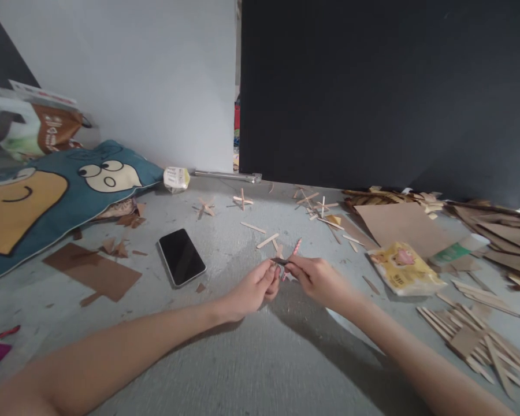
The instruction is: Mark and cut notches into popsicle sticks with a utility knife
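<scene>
Left hand and right hand pinching small dark piece, yellow packet near

No word, brand or number can be read. Pale print is seen on the brown bag at the far left, and dark marks on the yellow packet and on the small packet, but all are too blurred to be made out.
</scene>
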### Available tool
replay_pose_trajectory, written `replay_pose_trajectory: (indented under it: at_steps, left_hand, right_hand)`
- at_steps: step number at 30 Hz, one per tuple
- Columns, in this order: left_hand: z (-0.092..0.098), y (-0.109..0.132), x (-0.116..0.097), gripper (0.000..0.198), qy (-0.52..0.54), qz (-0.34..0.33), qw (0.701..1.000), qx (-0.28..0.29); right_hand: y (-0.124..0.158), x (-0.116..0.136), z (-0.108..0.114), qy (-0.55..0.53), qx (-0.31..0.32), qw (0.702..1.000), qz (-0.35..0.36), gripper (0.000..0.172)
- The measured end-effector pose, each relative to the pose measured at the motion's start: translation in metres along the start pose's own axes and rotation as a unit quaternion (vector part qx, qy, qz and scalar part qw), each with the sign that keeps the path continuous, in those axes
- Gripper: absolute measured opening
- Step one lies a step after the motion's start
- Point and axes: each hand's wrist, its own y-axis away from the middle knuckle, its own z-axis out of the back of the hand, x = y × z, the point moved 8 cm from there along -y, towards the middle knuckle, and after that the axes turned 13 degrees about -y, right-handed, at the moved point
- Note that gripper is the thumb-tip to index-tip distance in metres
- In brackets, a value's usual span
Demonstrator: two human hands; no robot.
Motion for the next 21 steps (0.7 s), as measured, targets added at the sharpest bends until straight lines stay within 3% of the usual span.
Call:
replay_pose_trajectory:
  at_steps: [11,21]
  left_hand:
    - [-0.0005,-0.0004,0.0041,0.045,-0.029,-0.001,1.000,0.001]
    - [-0.0028,0.0000,0.0009,0.044,-0.031,-0.005,0.999,0.012]
  right_hand:
    - [-0.0050,0.0071,0.0041,-0.098,0.042,0.994,-0.022,0.038]
    - [-0.0047,0.0039,-0.0006,-0.212,0.084,0.969,-0.099,0.051]
